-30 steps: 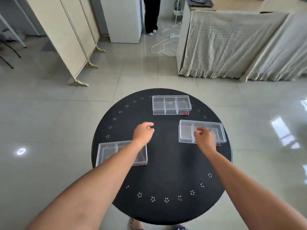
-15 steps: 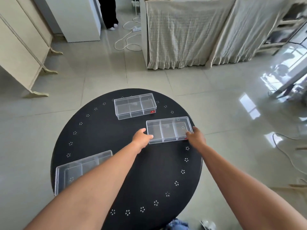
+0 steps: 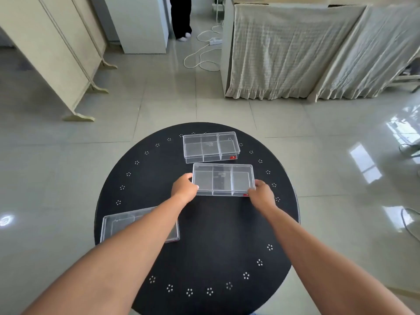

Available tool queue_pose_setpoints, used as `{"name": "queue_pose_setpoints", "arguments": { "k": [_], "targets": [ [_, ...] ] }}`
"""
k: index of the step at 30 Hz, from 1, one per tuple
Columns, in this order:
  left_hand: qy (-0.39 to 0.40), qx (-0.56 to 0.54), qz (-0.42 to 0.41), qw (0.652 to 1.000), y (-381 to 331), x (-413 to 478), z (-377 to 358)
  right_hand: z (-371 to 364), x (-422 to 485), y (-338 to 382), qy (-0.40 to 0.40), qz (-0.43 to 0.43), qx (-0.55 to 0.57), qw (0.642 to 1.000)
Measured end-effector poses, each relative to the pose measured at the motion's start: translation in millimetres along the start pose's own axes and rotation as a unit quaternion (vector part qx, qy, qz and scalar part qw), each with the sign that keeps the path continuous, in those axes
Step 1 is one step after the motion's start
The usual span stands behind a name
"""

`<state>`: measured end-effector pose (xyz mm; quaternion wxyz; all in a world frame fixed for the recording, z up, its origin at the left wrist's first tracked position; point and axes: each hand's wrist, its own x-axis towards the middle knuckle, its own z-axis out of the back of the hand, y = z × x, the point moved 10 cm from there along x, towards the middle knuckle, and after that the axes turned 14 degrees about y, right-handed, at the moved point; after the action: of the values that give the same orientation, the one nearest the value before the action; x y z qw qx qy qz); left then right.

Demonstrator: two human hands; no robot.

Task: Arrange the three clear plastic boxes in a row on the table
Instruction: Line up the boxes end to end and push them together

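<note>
left hand (image 3: 184, 188) and right hand (image 3: 261, 196) clamp the middle three-compartment box (image 3: 223, 179) by its short ends; best kept level, squared just below the 12 o'clock box (image 3: 211, 147), edges parallel.

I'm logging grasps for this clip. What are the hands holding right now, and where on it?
Both grip the middle clear plastic compartment box: left hand at its left end, right hand at its near right corner.

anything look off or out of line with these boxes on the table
Nothing is damaged or spilled. The third box sits apart at the table's near left edge, partly hidden by the forearm, out of line with the far box and the held box.
</note>
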<state>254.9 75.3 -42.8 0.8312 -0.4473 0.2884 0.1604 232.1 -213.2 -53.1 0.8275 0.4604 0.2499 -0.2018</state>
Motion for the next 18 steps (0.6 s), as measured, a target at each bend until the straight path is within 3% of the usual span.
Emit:
{"name": "queue_pose_setpoints", "arguments": {
  "k": [18],
  "targets": [
    [-0.080, 0.015, 0.044, 0.996, 117, -32, 153, -162, -15, 103, 0.097, 0.068, -0.064, 0.991]
  ]
}}
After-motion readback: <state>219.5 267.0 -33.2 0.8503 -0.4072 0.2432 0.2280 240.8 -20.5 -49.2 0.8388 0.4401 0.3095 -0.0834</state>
